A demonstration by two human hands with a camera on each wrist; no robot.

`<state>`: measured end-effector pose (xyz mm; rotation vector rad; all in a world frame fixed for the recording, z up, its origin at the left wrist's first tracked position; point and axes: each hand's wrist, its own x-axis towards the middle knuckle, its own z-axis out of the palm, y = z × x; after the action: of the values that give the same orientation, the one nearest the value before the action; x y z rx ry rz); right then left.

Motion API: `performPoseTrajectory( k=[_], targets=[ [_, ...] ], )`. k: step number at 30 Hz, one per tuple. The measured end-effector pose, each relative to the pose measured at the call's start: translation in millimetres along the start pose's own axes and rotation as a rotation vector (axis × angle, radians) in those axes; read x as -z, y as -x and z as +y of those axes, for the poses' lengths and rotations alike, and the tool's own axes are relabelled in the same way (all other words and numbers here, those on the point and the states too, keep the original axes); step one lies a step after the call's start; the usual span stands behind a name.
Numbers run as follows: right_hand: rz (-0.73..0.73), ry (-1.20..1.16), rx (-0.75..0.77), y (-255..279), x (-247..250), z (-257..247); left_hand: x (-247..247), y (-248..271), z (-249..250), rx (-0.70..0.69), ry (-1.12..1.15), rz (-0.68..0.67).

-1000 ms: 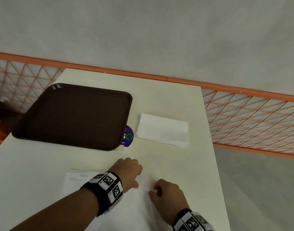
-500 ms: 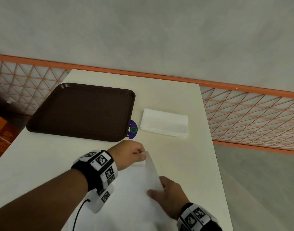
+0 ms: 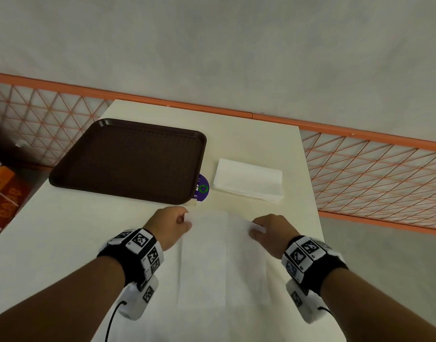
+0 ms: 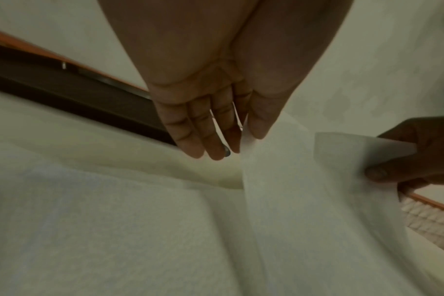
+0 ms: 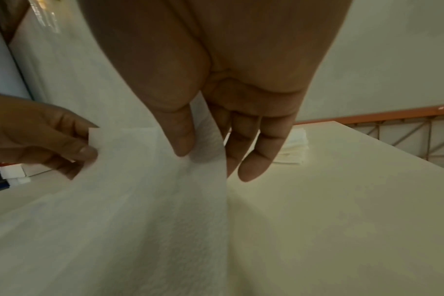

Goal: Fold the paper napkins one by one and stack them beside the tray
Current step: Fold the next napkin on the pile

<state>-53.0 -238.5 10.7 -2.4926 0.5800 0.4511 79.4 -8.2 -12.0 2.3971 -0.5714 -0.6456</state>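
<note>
A white paper napkin (image 3: 219, 257) is held spread out above the near part of the table. My left hand (image 3: 173, 224) pinches its far left corner between thumb and fingers (image 4: 243, 138). At the far right corner my right hand (image 3: 264, 229) does the same (image 5: 190, 152). The napkin (image 4: 292, 210) sags between the two hands, and its near edge is out of view. A stack of folded white napkins (image 3: 249, 180) lies on the table right of the dark brown tray (image 3: 128, 159), apart from both hands.
A purple round sticker (image 3: 202, 187) shows at the tray's right front corner. The cream table (image 3: 293, 149) ends close on the right, above grey floor. An orange lattice railing (image 3: 375, 174) runs behind. An orange box (image 3: 4, 193) sits at the far left.
Both hands rose from the table surface, taking the napkin's far corners. The right hand moved out to the right, opening the napkin wide between the hands.
</note>
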Motion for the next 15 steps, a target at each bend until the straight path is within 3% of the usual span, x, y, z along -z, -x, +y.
performPoseTrajectory(
  k=[6, 15],
  targets=[
    [0.041, 0.007, -0.025, 9.2, 1.6, -4.0, 1.2, 2.6, 8.8, -0.041, -0.050, 0.031],
    [0.127, -0.234, -0.111, 11.8, 0.2, 6.0, -3.6, 8.6, 12.3, 0.087, 0.173, -0.026]
  ],
)
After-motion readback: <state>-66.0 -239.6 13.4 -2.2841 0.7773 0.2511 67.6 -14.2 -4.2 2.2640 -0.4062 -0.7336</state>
